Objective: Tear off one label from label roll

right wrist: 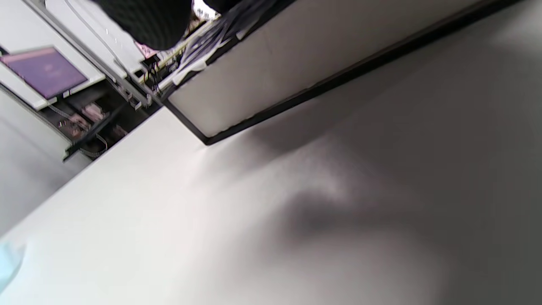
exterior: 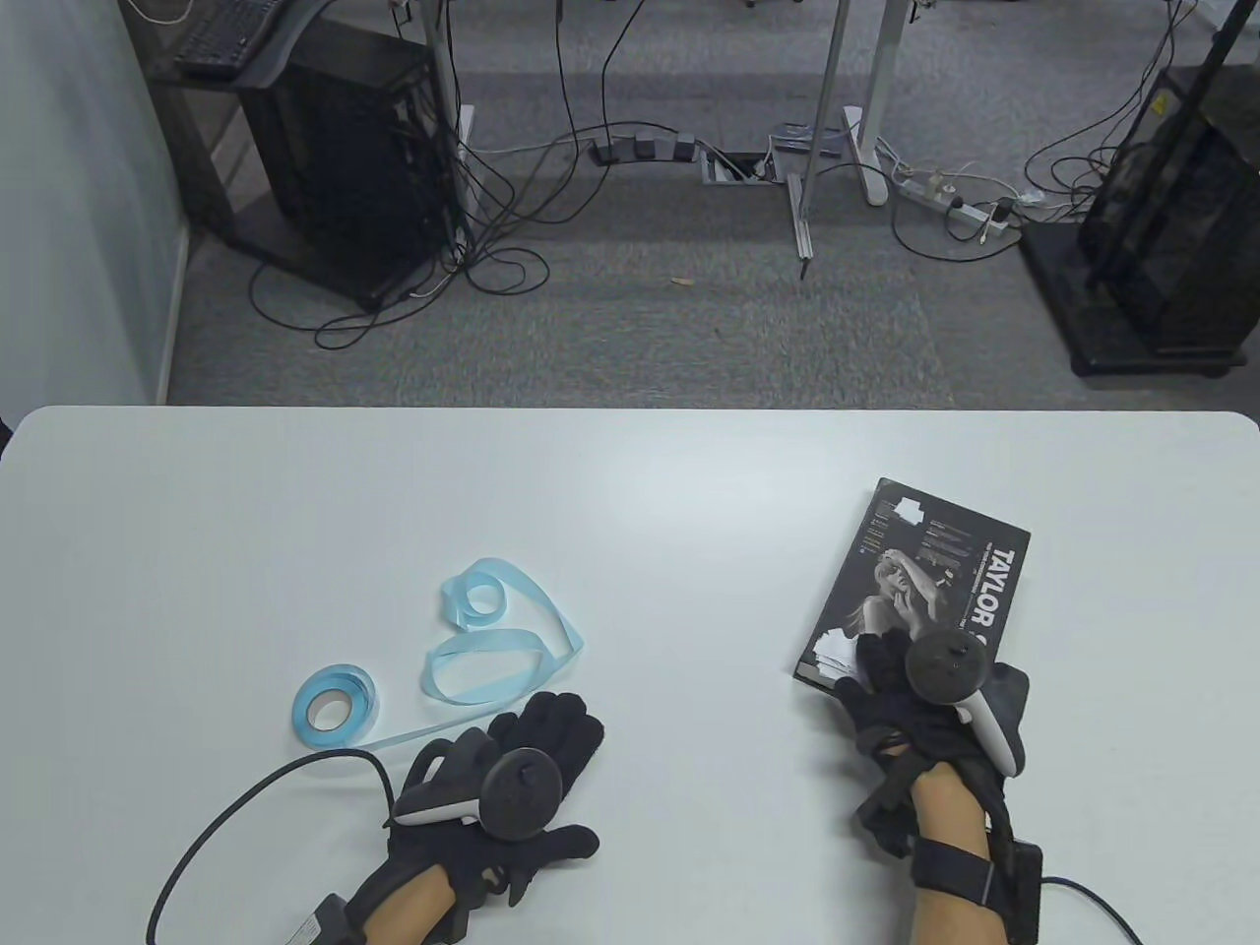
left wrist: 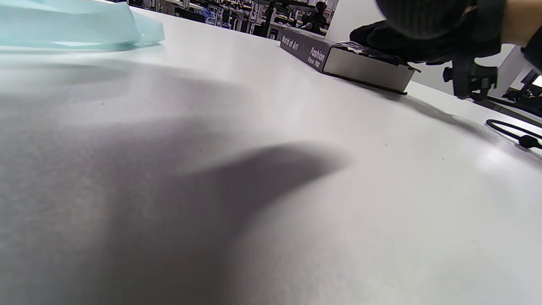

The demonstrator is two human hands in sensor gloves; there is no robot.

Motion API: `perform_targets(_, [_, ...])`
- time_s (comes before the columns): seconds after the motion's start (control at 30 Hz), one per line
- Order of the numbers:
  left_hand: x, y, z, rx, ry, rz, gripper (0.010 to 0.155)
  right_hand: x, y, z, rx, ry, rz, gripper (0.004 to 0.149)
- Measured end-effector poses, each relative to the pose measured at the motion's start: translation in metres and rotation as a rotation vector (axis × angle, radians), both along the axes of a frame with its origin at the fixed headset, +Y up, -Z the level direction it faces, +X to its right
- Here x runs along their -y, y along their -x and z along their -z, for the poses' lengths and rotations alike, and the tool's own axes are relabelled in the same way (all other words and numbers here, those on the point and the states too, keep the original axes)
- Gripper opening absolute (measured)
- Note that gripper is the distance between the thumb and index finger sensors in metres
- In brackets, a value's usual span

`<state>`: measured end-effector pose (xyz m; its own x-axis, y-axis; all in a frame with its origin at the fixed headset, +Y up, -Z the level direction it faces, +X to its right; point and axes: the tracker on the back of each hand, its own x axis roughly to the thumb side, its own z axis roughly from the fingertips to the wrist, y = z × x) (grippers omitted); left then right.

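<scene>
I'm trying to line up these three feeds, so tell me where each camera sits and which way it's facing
Table view: high above the white table, looking down and outward; shows left hand, right hand, label roll, book.
Left wrist view: low over the tabletop, facing across toward the book and the right hand; blue strip at top left.
Right wrist view: tilted, close beside the book; a gloved fingertip at top.
Shared: all three show the book.
</scene>
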<state>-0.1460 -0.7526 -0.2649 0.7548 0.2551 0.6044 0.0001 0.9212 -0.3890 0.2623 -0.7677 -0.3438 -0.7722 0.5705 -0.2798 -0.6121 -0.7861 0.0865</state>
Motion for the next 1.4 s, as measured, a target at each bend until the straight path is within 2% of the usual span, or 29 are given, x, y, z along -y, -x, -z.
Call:
perform_targets(0.27, [0.0,0.002,0.003,-0.008,0.006,0.002,0.096,0.008,-0.012,0.004,0.053,-0.047,0.014,0.061])
perform_targets(0.47, [0.0,0.003,0.005,-0.014,0.009,-0.001,0.096,0.004,-0.005,0.004,0.016,-0.046,-0.017,0.067])
perform_targets(0.6, [-0.001,0.006,0.005,-0.02,0.005,0.0,0.096,-0.008,0.008,0.001,-0.029,-0.071,-0.046,0.069])
perform_targets(0.77, [-0.003,0.01,0.007,-0.032,0.0,-0.007,0.096,-0.029,0.042,-0.007,-0.149,-0.099,-0.099,0.071])
perform_targets(0.97, [-0.003,0.012,0.006,-0.035,-0.003,-0.014,0.096,-0.045,0.104,-0.022,-0.353,-0.105,-0.16,0.078])
perform_targets(1.1, [-0.003,0.012,0.007,-0.04,0.001,-0.016,0.096,-0.039,0.14,-0.03,-0.486,-0.056,-0.101,0.083])
perform_targets(1.3, [-0.001,0.013,0.011,-0.045,0.012,-0.012,0.096,-0.026,0.187,-0.041,-0.655,0.019,-0.182,0.087])
perform_targets(1.4, [0.001,0.013,0.015,-0.047,0.028,-0.014,0.096,-0.022,0.2,-0.045,-0.702,0.018,-0.182,0.088])
